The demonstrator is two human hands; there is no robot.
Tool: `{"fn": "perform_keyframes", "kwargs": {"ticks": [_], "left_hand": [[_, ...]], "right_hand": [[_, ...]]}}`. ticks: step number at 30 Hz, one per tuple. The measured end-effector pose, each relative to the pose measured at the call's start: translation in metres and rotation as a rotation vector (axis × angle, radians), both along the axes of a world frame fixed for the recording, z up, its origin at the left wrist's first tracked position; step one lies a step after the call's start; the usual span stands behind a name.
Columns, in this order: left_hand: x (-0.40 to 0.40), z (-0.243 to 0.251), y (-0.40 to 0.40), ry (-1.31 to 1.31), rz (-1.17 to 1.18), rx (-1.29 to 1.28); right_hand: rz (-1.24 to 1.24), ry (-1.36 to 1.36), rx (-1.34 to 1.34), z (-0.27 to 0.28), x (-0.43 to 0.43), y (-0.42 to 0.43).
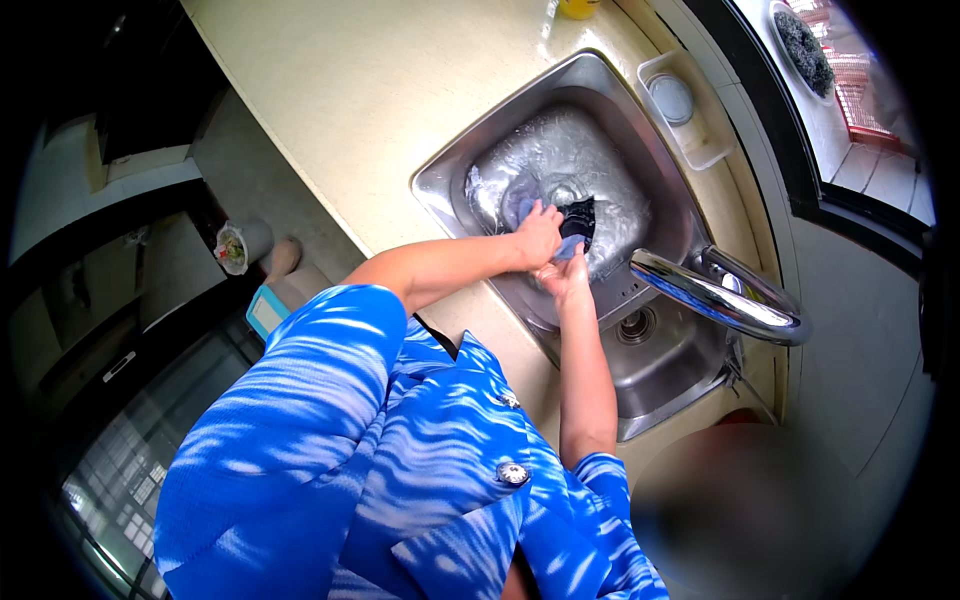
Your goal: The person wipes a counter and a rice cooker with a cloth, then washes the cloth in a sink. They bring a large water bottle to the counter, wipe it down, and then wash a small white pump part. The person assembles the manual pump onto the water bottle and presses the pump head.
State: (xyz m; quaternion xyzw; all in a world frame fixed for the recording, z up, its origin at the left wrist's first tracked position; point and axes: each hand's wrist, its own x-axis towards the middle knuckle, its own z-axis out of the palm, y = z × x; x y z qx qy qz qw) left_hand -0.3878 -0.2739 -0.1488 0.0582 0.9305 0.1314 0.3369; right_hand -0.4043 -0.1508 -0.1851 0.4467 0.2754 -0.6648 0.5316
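Note:
Both hands work over the larger basin of a stainless steel double sink. My left hand is closed on a blue-grey cloth. From below, my right hand grips the same cloth near its lower edge. A black, wet-looking piece sticks out between the hands; whether it is part of the cloth, I cannot tell. Rippling water covers the floor of the basin around the hands.
A chrome faucet arches beside the smaller basin. Behind the sink stands a clear plastic tray holding a round lid. A yellow container is on the counter. Below left is a lined bin.

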Motion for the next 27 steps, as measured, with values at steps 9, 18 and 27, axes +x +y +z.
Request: {"fn": "perform_keyframes", "kwargs": {"ticks": [9,18,27], "left_hand": [[0.006,0.071,-0.033,-0.349,0.7,0.987],[-0.017,0.027,-0.086,-0.742,0.941,1.262],[0.013,0.058,-0.06,-0.67,1.007,2.464]], "right_hand": [[0.409,0.293,0.113,0.027,-0.017,0.0],[0.245,0.473,-0.579,0.081,0.002,-0.003],[-0.38,-0.007,-0.908,0.125,0.024,-0.046]]}}
